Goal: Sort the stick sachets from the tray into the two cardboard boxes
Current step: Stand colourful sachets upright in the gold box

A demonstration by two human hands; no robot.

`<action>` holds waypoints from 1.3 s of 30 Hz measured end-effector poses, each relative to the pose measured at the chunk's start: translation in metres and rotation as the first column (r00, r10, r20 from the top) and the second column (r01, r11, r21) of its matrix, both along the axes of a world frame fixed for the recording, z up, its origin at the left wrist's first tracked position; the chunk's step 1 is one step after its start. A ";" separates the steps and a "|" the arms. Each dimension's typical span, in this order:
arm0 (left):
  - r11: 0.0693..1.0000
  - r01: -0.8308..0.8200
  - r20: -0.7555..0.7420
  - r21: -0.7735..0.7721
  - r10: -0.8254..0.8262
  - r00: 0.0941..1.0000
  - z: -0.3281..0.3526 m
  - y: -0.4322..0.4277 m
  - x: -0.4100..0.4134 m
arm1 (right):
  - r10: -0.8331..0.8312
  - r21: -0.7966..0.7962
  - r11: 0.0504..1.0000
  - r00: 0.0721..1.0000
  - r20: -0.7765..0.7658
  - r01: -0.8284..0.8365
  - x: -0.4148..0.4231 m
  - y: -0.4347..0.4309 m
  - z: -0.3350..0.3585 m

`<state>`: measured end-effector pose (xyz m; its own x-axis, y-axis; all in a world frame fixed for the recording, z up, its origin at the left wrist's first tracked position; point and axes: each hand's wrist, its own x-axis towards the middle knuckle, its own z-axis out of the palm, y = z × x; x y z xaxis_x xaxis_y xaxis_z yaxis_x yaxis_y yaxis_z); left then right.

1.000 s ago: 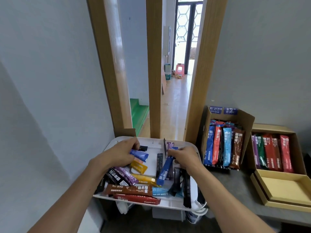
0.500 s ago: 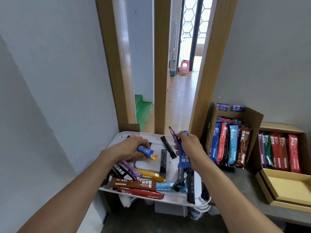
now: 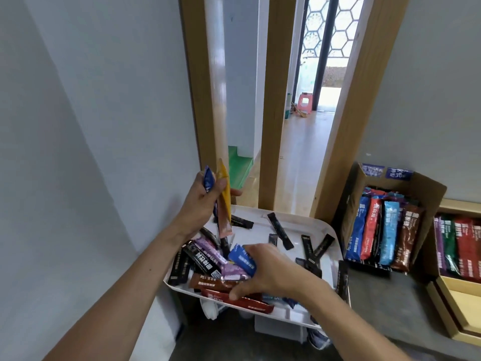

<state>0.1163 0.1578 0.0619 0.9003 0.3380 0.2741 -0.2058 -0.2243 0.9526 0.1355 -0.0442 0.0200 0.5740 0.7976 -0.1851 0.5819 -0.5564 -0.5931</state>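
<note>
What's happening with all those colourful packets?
A person is sorting stick sachets. The left hand holds a bunch of blue, orange and pink stick sachets above the white plastic tray. The right hand grips a blue stick sachet on the pile. The brown cardboard box and the yellow cardboard box on the right already hold sachets.

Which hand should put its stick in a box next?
Probably the right hand: it grips a blue sachet nearer the cardboard boxes on that side. The left hand holds a yellow sachet up at the far-left of the tray.
</note>
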 end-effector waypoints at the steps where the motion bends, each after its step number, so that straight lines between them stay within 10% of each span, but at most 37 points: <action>1: 1.000 -0.021 0.009 0.016 0.021 1.000 0.002 0.000 -0.003 | 0.035 -0.037 0.999 0.999 0.041 -0.033 -0.004 0.006 -0.002; 5: 0.996 -0.088 0.000 -0.010 0.088 0.996 0.001 0.005 -0.012 | 0.089 -0.121 0.990 0.979 0.186 -0.067 -0.011 0.014 -0.011; 13: 0.986 -0.115 -0.137 -0.118 0.098 0.986 -0.015 0.023 -0.041 | -0.074 0.068 0.995 0.997 -0.031 0.076 0.025 -0.001 0.011; 18: 0.951 0.049 -0.303 0.305 0.048 0.952 -0.019 0.023 -0.065 | -0.246 0.037 0.967 0.964 -0.106 0.251 0.044 -0.004 0.017; 23: 0.676 0.415 -0.526 0.608 -0.048 0.849 -0.024 0.021 -0.058 | -0.312 -0.002 0.950 0.946 -0.090 0.313 0.047 0.003 0.010; 32: 0.489 0.542 -0.630 0.684 0.022 0.776 -0.041 0.020 -0.051 | -0.282 0.002 0.959 0.959 0.030 0.282 0.037 0.007 -0.003; 35: 0.514 0.485 -0.560 0.707 -0.012 0.829 -0.040 0.026 -0.051 | -0.238 -0.025 0.970 0.966 0.101 0.242 0.029 0.013 -0.008; 39: 0.813 0.300 -0.384 0.499 -0.103 0.918 -0.023 0.032 -0.056 | -0.228 -0.092 0.966 0.965 0.131 0.241 0.027 0.019 -0.016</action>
